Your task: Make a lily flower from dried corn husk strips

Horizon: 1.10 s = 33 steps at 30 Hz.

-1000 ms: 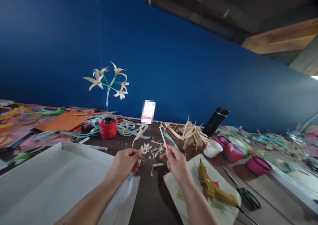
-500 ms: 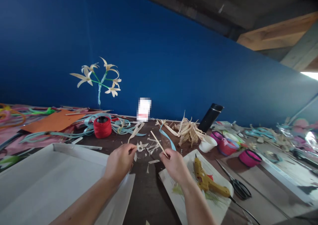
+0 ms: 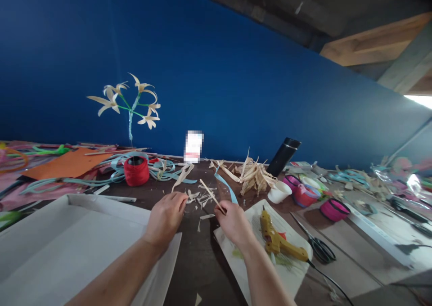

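My right hand (image 3: 233,220) is closed on a thin pale wooden stick (image 3: 209,192), whose free end points up and to the left. My left hand (image 3: 167,216) is closed too, its fingertips pressed together over the right edge of the white cardboard tray (image 3: 101,202); whatever they may hold is hidden. Between the hands lie scraps of dry husk (image 3: 202,198) on the dark table (image 3: 194,261). A light blue ribbon (image 3: 226,184) curls just behind the right hand.
A yellow glue gun (image 3: 281,240) rests on paper at the right, beside black scissors (image 3: 320,247). Behind are a husk pile (image 3: 254,177), a white cup (image 3: 279,192), a black bottle (image 3: 283,157) and red twine (image 3: 136,171). A husk flower stem (image 3: 130,121) stands back left.
The whole view has shifted slightly, so everything sits a little further left. The right hand still holds the stick, and the left hand stays closed.
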Available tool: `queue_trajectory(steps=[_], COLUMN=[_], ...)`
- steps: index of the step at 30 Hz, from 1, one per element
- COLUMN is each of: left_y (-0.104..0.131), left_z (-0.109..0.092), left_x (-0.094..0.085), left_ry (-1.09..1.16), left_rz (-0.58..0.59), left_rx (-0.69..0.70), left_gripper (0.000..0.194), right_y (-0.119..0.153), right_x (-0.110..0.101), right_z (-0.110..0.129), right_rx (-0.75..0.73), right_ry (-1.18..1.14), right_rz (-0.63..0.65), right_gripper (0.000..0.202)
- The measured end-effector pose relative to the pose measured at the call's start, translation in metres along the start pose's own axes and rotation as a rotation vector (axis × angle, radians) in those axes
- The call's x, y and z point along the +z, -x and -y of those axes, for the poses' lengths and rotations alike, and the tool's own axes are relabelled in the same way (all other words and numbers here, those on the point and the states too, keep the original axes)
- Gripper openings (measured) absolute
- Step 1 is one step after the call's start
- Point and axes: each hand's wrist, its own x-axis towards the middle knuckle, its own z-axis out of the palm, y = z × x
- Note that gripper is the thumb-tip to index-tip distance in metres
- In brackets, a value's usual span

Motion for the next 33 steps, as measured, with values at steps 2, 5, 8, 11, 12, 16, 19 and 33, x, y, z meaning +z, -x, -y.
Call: queue_trajectory(steps=[2, 5, 8, 11, 12, 16, 19, 33], left_y=[0.0, -0.001, -0.002, -0.002, -0.002, -0.002, -0.002, 0.001], left_z=[0.001, 0.0, 0.0, 0.0, 0.0, 0.001, -0.001, -0.037], left_x=[0.002, 0.002, 0.002, 0.001, 0.001, -0.002, -0.006, -0.023], left_ry=[0.008, 0.014, 0.019, 0.009, 0.001, -0.031, -0.016, 0.745], left_rz=[0.018, 0.039, 0.055, 0.089, 0.099, 0.085, 0.018, 0.285], left_rx=[0.006, -0.006, -0.029, -0.04, -0.039, -0.017, 0.011, -0.434], left_gripper=[0.017, 0.016, 0.017, 0.02, 0.021, 0.024, 0.022, 0.028], right_y=[0.001, 0.002, 0.002, 0.001, 0.001, 0.0, -0.001, 0.007], right_x=[0.003, 0.006, 0.008, 0.01, 0.011, 0.013, 0.01, 0.005], right_z=[-0.002, -0.004, -0.004, -0.004, -0.004, -0.005, -0.004, 0.022], right_rx=[0.002, 0.02, 0.035, 0.023, 0.022, 0.027, 0.023, 0.02], right_ry=[0.038, 0.081, 0.111, 0.125, 0.129, 0.131, 0.081, -0.785], right_rz=[0.017, 0.042, 0.049, 0.038, 0.035, 0.05, 0.054, 0.252], right_gripper=[0.015, 0.012, 0.007, 0.007, 0.006, 0.003, 0.005, 0.021])
